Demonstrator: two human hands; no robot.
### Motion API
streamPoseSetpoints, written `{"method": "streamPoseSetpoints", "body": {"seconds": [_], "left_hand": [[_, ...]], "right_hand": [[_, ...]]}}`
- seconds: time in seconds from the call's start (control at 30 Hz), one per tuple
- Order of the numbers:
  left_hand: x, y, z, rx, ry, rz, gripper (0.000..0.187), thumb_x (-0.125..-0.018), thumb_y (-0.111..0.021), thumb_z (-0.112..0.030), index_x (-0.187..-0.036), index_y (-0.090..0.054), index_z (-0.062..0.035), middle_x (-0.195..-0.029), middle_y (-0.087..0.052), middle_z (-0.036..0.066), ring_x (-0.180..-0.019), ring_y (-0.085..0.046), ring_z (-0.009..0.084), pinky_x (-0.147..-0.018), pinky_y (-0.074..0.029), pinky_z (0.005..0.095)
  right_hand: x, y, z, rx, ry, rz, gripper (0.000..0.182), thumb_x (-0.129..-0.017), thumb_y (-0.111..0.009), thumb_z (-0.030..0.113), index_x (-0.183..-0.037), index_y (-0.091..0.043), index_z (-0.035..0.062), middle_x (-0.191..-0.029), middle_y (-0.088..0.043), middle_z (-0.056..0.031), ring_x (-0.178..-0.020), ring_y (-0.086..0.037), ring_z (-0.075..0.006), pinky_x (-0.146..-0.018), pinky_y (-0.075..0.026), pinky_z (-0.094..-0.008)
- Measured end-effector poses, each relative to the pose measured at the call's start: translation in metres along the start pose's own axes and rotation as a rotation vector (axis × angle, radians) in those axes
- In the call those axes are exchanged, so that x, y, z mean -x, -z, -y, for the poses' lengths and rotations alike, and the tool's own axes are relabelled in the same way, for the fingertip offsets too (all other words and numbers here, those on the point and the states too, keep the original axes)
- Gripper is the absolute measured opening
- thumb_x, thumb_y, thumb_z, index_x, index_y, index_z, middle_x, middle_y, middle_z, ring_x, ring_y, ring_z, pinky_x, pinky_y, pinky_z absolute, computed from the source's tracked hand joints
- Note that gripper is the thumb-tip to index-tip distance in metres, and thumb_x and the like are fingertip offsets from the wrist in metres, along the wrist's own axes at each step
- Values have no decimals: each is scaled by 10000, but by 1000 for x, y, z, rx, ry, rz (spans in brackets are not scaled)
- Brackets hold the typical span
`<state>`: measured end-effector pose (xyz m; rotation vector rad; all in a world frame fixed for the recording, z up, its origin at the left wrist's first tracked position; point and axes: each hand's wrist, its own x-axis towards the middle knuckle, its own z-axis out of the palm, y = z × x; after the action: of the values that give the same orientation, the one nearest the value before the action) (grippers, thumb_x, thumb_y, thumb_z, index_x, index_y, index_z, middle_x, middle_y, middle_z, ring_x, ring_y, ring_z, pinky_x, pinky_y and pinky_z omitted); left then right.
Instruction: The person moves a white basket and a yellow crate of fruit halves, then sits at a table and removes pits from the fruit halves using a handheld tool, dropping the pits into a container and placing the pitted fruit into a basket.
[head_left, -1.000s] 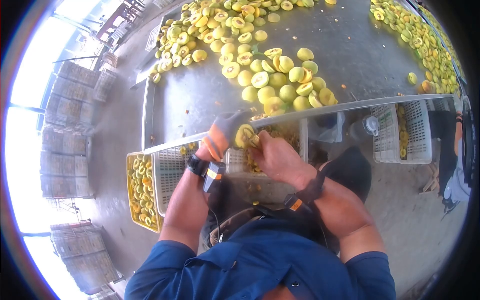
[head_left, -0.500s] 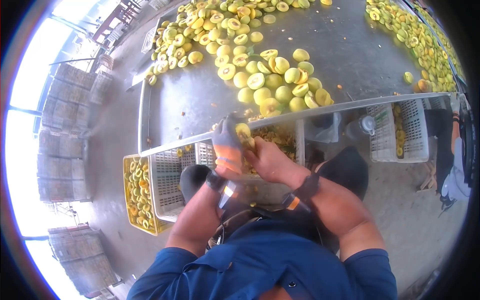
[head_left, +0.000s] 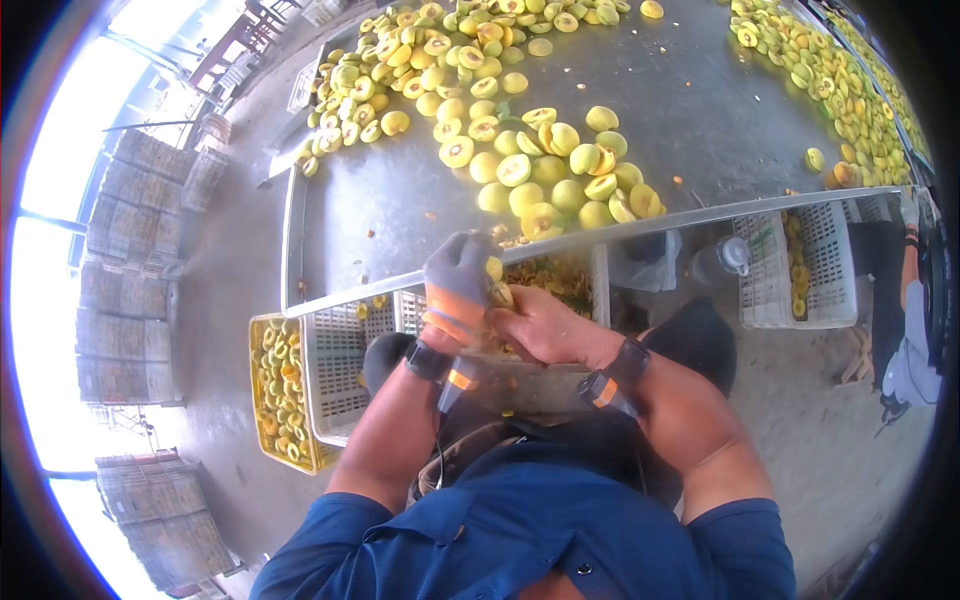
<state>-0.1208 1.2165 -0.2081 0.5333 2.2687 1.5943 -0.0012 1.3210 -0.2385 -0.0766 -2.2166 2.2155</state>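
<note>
My left hand [head_left: 457, 285], in a grey and orange glove, is closed around a yellow peach half [head_left: 494, 270] at the table's near edge. My bare right hand [head_left: 543, 327] presses up against the same fruit from the right. Its fingers are curled together, and what they grip is hidden. Just beyond my hands, a spread of halved yellow-green peaches [head_left: 548, 170] lies on the metal table [head_left: 690, 110], several with brown hollows facing up. Below the fruit, a crate of brownish scraps [head_left: 555, 283] shows between my knees.
A yellow crate of peach halves [head_left: 312, 462] and a white crate [head_left: 335, 385] stand left of my legs. Another white crate [head_left: 832, 262] is under the table at right, near another person's arm [head_left: 910, 265]. More halves [head_left: 850, 105] lie at the far right. Stacked crates [head_left: 125, 330] line the left.
The peach half has turned and sunk lower between my hands, with less of it showing. My right hand has shifted slightly and its wrist has rotated.
</note>
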Motion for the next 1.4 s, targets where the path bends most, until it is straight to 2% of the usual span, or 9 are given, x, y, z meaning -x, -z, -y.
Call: {"method": "streamPoseSetpoints", "body": {"seconds": [0.33, 0.47, 0.53, 0.63, 0.73, 0.93, 1.1, 1.3, 1.4], "left_hand": [[-22, 12, 23, -336, -641, 109, 140, -962, -626, -68, -1022, -747, -31, -901, -680, 123, -826, -689, 293, -697, -531, 373], [-19, 11, 26, -150, -361, 199, 142, -919, -651, -47, -1005, -762, -28, -924, -682, 130, -821, -684, 329, -713, -547, 391], [-23, 13, 32, -343, -616, 186, 132, -921, -658, -47, -992, -767, -30, -939, -683, 139, -815, -683, 335, -715, -547, 403], [-24, 10, 33, -314, -592, 200, 126, -914, -670, -30, -989, -771, -34, -952, -680, 151, -809, -682, 344, -712, -545, 418], [-14, 1, 17, -315, -540, 85, 101, -932, -670, -36, -989, -753, -30, -944, -668, 163, -814, -682, 359, -711, -538, 433], [-26, 7, 26, -356, -599, 140, 110, -992, -676, -119, -977, -692, -10, -939, -664, 181, -813, -668, 395, -720, -528, 456], [-8, -5, 5, -140, -143, 25, 168, -933, -644, -33, -1056, -750, 9, -957, -709, 155, -881, -718, 332, -806, -576, 380], [-29, 7, 17, -368, -727, 32, 295, -809, -642, 29, -1081, -749, -9, -988, -744, 171, -941, -732, 371, -845, -594, 400], [-32, 3, 38, -377, -742, -5, 295, -789, -684, -2, -1080, -733, -15, -1005, -733, 177, -908, -716, 390, -799, -583, 423]], "right_hand": [[-5, 2, -2, -35, -32, -1, 235, -1109, -583, 199, -1193, -670, -2, -960, -706, -58, -867, -614, -141, -807, -516, -336], [-1, 0, 3, -9, -72, -20, 230, -1072, -568, 187, -1126, -662, -17, -990, -727, -234, -950, -697, -429, -872, -527, -487], [-5, -13, -28, 112, 77, -146, 233, -1075, -570, 194, -1086, -652, -23, -978, -726, -232, -942, -693, -445, -868, -531, -495], [2, 11, 31, -210, -495, 115, 241, -1079, -578, 203, -1049, -638, -28, -976, -728, -243, -947, -685, -475, -871, -531, -514], [1, -9, 3, 364, -84, -246, 252, -1077, -573, 204, -1054, -640, -38, -954, -721, -277, -919, -688, -492, -849, -540, -526], [-3, 4, 8, 48, -59, -33, 265, -1065, -579, 200, -1093, -639, -57, -932, -706, -316, -887, -694, -500, -816, -553, -521], [-2, 10, 21, -57, -396, -12, 253, -1053, -583, 187, -1146, -653, -37, -960, -730, -260, -933, -694, -454, -863, -533, -499], [-19, 2, -24, 21, 337, -157, 235, -1102, -571, 212, -1040, -633, -5, -795, -671, -153, -601, -629, -250, -570, -512, -408], [-3, 8, 7, -289, -55, -9, 206, -1125, -546, 219, -1037, -607, 43, -720, -579, -54, -482, -523, -140, -441, -421, -325]]}}
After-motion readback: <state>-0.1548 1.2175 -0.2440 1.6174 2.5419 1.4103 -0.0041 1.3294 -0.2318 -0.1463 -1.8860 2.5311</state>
